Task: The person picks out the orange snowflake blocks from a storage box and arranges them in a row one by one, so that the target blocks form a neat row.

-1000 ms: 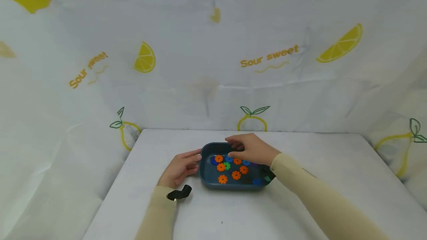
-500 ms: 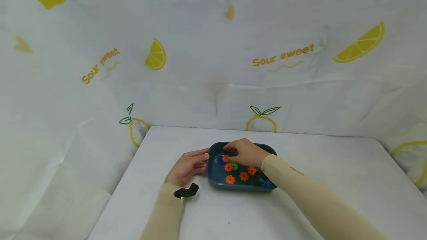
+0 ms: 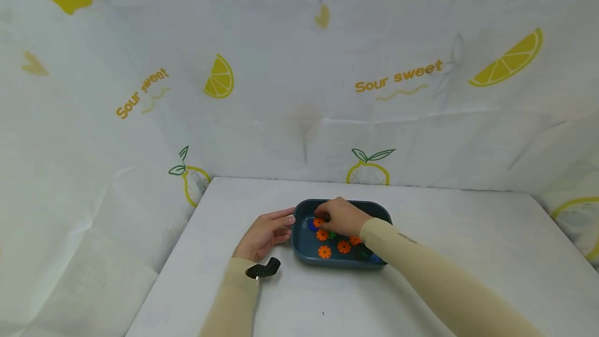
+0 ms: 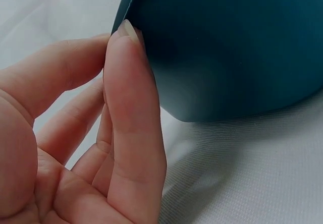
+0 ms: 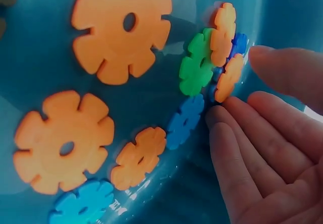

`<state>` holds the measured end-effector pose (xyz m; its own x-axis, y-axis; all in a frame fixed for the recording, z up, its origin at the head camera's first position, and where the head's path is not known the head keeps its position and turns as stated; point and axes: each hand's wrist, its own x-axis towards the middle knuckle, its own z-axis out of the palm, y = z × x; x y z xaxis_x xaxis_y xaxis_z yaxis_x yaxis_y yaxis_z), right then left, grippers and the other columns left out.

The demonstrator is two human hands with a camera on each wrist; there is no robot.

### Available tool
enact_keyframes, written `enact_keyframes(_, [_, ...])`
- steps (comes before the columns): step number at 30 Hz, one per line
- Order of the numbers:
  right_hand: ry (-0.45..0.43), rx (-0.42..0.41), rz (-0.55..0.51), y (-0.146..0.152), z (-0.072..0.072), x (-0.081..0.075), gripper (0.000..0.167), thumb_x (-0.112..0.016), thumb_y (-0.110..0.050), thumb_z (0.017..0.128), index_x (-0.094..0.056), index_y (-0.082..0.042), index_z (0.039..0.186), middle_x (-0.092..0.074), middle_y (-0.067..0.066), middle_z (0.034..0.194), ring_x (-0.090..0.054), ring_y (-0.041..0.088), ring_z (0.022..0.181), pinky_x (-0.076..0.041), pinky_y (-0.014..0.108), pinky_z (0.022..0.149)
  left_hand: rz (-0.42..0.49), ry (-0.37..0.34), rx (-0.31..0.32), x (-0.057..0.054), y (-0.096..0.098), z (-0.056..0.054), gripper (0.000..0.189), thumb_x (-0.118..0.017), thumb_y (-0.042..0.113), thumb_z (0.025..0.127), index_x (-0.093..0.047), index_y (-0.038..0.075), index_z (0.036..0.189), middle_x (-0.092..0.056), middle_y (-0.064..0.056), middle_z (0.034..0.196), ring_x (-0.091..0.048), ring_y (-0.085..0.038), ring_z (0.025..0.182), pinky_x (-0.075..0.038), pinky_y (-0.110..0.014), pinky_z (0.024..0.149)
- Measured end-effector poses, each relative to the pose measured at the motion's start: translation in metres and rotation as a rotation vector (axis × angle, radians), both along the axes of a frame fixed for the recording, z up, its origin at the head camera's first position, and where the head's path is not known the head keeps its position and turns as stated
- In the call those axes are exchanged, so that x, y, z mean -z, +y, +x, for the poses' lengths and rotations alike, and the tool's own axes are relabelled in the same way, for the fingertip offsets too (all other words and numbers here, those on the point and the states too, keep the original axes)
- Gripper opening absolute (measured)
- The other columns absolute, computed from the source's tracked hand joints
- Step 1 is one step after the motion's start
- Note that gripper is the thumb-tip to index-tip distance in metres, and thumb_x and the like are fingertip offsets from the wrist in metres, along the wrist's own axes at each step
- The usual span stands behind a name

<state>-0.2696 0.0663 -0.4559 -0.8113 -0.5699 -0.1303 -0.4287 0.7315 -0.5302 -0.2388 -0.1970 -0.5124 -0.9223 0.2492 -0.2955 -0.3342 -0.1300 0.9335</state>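
A dark teal plastic tray (image 3: 327, 262) stands on the white table, with several notched, flower-shaped plastic discs inside. At its left end my left hand (image 3: 263, 233) grips the rim; the left wrist view shows the thumb (image 4: 132, 98) against the wall and the fingers on the other side. My right hand (image 3: 343, 217) reaches down into the tray's far left part. There, the fingertips (image 5: 218, 114) meet the lower edge of an orange disc (image 5: 229, 77), while the thumb stays apart from it. Blue and green discs (image 5: 197, 62) lie close by, partly covered.
More orange discs (image 3: 325, 251) lie flat along the tray's near side. Dark and blue pieces (image 3: 374, 258) sit at its right end, partly behind the right sleeve. A white cloth printed with lemons (image 3: 304, 92) hangs behind the table. A black wrist device (image 3: 263, 269) sits on the left sleeve.
My right hand has moved left and lower within the tray, toward the discs at its far left. The left hand keeps its hold on the rim. The whole view has shifted slightly.
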Motion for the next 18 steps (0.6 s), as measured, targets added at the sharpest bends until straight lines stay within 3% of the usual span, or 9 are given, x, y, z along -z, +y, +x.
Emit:
enact_keyframes(9, [0.082, 0.012, 0.018, -0.01, -0.003, 0.009, 0.027, -0.082, -0.015, 0.097, -0.08, -0.009, 0.124, -0.081, 0.003, 0.119, -0.073, 0.017, 0.108, -0.06, 0.044, 0.105, -0.009, -0.005, -0.014, -0.001, 0.0, 0.001, 0.051, -0.084, 0.025, 0.096, -0.071, 0.014, 0.144, -0.075, -0.001, 0.104, -0.069, -0.009, 0.078, -0.061, -0.022, 0.076])
enact_keyframes(18, [0.088, 0.067, 0.055, -0.02, 0.004, 0.005, 0.028, -0.081, -0.016, 0.099, -0.08, -0.008, 0.126, -0.08, 0.006, 0.121, -0.073, 0.022, 0.113, -0.058, 0.045, 0.108, -0.01, -0.007, -0.027, 0.0, 0.001, 0.0, 0.049, -0.085, 0.024, 0.096, -0.072, 0.015, 0.143, -0.076, -0.001, 0.102, -0.07, -0.01, 0.078, -0.061, -0.022, 0.076])
